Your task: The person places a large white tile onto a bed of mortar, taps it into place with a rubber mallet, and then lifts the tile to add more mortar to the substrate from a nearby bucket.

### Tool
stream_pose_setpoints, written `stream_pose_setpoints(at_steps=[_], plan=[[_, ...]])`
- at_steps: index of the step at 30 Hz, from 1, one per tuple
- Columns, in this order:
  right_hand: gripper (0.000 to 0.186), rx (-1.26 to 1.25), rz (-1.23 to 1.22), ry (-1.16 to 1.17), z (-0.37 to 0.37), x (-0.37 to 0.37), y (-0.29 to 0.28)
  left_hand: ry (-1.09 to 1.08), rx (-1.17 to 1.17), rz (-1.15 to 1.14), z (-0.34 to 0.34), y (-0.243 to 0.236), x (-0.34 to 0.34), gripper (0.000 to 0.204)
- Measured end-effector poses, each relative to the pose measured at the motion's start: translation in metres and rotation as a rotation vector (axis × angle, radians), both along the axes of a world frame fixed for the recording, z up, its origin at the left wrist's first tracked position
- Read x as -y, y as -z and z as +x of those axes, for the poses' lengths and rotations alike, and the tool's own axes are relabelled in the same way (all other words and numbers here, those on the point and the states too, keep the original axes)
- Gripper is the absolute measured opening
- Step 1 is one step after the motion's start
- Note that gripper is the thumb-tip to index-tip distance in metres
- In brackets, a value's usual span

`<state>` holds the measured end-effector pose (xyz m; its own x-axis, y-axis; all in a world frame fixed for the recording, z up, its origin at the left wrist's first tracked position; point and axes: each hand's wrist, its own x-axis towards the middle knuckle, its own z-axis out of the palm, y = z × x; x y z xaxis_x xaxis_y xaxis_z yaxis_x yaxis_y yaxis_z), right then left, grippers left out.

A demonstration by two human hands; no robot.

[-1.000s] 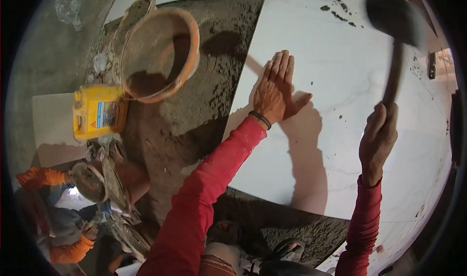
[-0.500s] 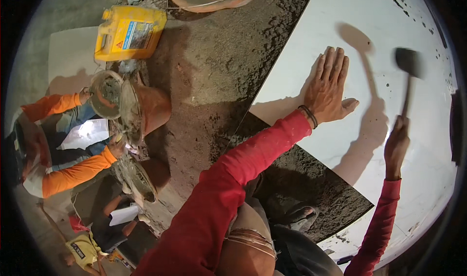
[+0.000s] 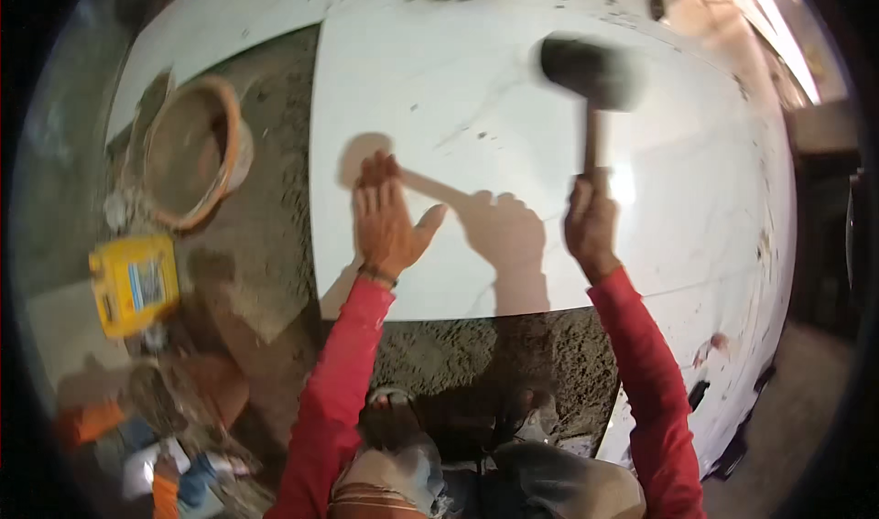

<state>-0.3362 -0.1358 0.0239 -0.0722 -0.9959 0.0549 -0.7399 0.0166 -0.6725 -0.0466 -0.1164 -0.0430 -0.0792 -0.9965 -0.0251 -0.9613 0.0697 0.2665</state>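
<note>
My left hand (image 3: pixel 392 231) lies flat on a large white tile (image 3: pixel 421 272), fingers together and thumb spread out. In my right hand (image 3: pixel 593 226) is the wooden handle of a rubber mallet (image 3: pixel 586 69). Its dark head, smeared by motion, is raised above the tile, to the right of my left hand. Shadows of the mallet and my right hand fall across the tile. The tile's near edge borders a bed of rough grey mortar (image 3: pixel 439 359), close to my feet.
Left of the tile are an orange tub (image 3: pixel 236 148) and a yellow jerrycan (image 3: pixel 137 286). A co-worker's orange sleeve (image 3: pixel 92 423) shows at the lower left beside a bucket (image 3: pixel 215 386). More white tiles (image 3: pixel 705 272) extend to the right, bearing mortar spots.
The view has swung right, so the tub and jerrycan now sit lower and farther left. My left hand stays flat on the tile; the mallet remains raised in my right hand, its head blurred.
</note>
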Motion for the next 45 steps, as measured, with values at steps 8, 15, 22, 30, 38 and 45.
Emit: stream_pose_setpoints(at_steps=[8,15,22,30,38,45], plan=[[0.025,0.122,-0.086,0.042,-0.007,0.005,-0.004,0.1,0.151,-0.219,-0.037,-0.009,0.045,0.1],[0.025,0.134,-0.078,0.052,-0.01,0.006,-0.007,0.17,0.097,-0.292,-0.054,0.007,0.086,0.09],[0.03,0.018,0.171,-0.058,-0.006,-0.026,-0.001,0.187,0.104,-0.256,-0.045,0.014,0.079,0.07],[0.029,0.044,0.19,-0.068,-0.005,-0.075,-0.007,0.224,0.138,-0.346,-0.038,0.026,0.071,0.064],[0.033,-0.135,0.397,-0.044,-0.009,-0.099,-0.012,0.312,0.149,-0.325,-0.034,0.029,0.068,0.05],[0.02,0.246,0.038,-0.142,0.002,-0.097,0.008,0.349,0.232,-0.2,-0.022,0.038,0.073,0.051]])
